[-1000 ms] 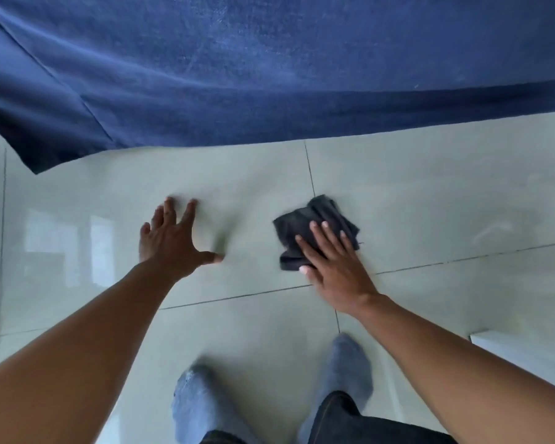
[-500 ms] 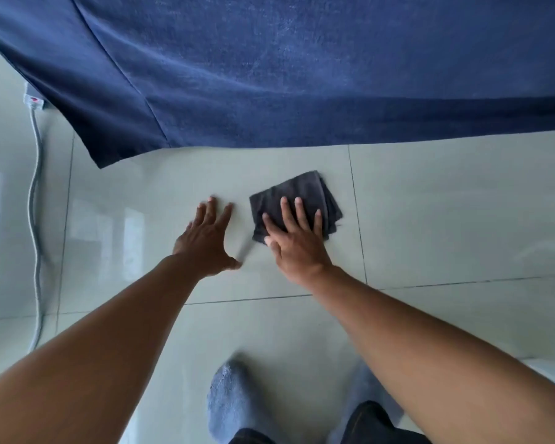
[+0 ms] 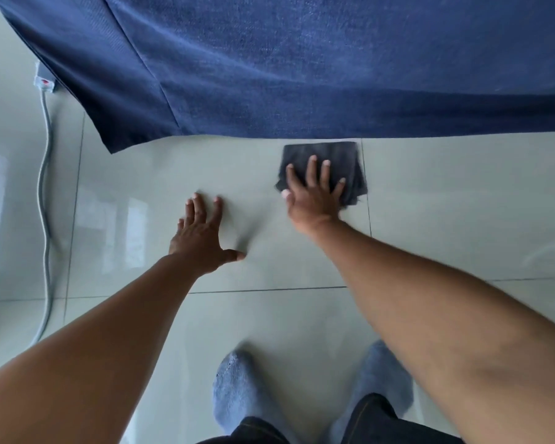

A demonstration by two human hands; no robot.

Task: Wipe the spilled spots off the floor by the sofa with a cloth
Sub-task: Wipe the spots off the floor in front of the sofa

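1. Two hands are on the floor [image 3: 446,200]: the right hand [image 3: 314,193] lies flat with fingers spread on the cloth [image 3: 350,155], pressing it down, not gripping it; the left hand [image 3: 202,238] is open, palm down on bare tile, holding nothing
2. Cloth position: under and just ahead of the right hand's fingers, its far edge just beside the hem of the sofa [image 3: 302,65], well to the right of the left hand
3. No spots can be made out on the tile around either hand; glare and blur prevent a finding
4. Judgement: the wiping stroke is in hand. To do it well, keep the whole palm on the cloth so it stays folded and does not bunch, and overlap the passes between the two hands
5. Judgement: the left hand serves as a brace; keep it off the area to be wiped
6. Risk, as judged: the cloth may snag the sofa fabric ahead of the fingers; the cable [image 3: 47,174] lies well left of the left hand and is no obstacle
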